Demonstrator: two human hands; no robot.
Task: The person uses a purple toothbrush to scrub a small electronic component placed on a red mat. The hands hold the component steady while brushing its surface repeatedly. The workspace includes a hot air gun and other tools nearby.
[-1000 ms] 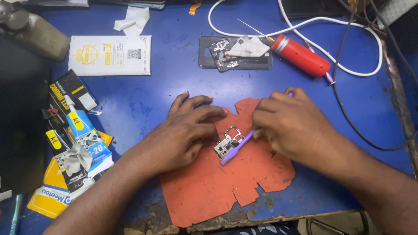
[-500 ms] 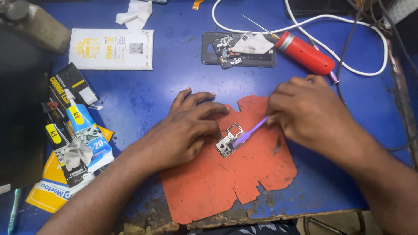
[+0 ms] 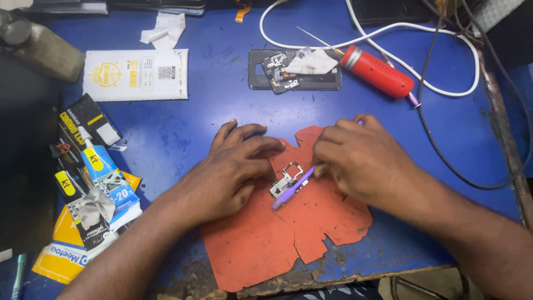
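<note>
A small circuit board lies on a worn orange mat on the blue table. My left hand rests flat beside it, its fingertips touching the board's left edge. My right hand grips a thin purple tool whose flat end lies across the board. The upper end of the tool is hidden inside my fist.
A dismantled phone body lies at the back, with a red cylindrical tool and a white cable beside it. A white packet and a heap of glue tubes and packets sit on the left. The table's front edge is chipped.
My right hand has slid back to the left and down, so the purple tool again lies across the board. The left hand has stayed where it was.
</note>
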